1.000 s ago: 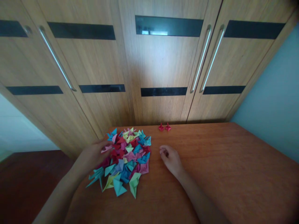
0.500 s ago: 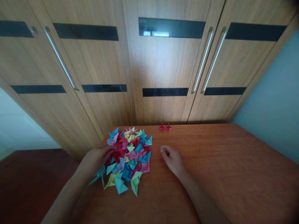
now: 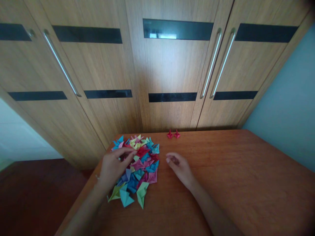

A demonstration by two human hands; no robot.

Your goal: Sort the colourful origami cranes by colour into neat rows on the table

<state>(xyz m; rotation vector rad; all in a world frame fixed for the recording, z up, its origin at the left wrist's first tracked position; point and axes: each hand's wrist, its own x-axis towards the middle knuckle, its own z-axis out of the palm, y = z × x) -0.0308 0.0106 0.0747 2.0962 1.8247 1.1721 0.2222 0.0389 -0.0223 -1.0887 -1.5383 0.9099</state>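
A heap of folded paper cranes in red, pink, blue, yellow and green covers the left part of the table. My left hand reaches over it, thumb and fingers pinched at the edge of a red paper crane. The cranes under that palm are hidden. To the right of the heap, my right hand rests by the tabletop, loosely curled with a gap between thumb and fingers, and nothing shows in it. Two small red cranes stand side by side at the table's far edge.
The reddish-brown wooden table backs onto a tall wooden wardrobe with metal handles. A pale blue wall is on the right. Dark floor shows past the table's left edge.
My left hand has moved right and inward from the heap's left edge, onto the red cranes in its upper middle. My right hand has hardly moved.
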